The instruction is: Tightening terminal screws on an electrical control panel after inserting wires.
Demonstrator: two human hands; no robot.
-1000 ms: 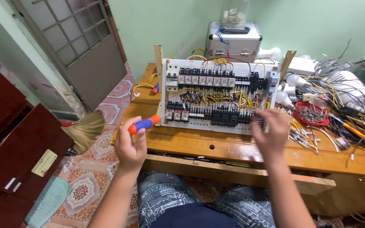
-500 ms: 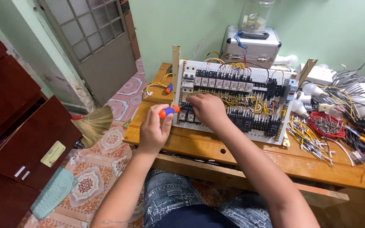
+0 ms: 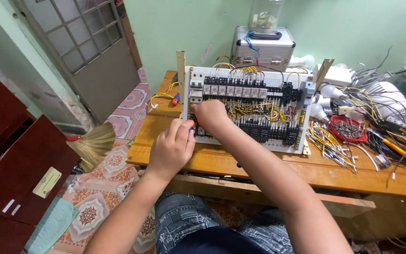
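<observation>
On the counter (image 3: 222, 162), loose wires (image 3: 327, 143) flank the panel (image 3: 245, 106); left hand (image 3: 171, 149) fingers grip a screwdriver (image 3: 190, 124), now beside the closed right hand (image 3: 211, 116).

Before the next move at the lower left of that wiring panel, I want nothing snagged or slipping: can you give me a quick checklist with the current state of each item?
1. Left hand grips the orange screwdriver: ok.
2. Screwdriver tip seated on a terminal: cannot tell, hidden by the hands.
3. Right hand rests on the wiring panel: ok.
4. Panel upright on the wooden bench: ok.
5. Loose wire pieces away from both hands: ok.
</observation>
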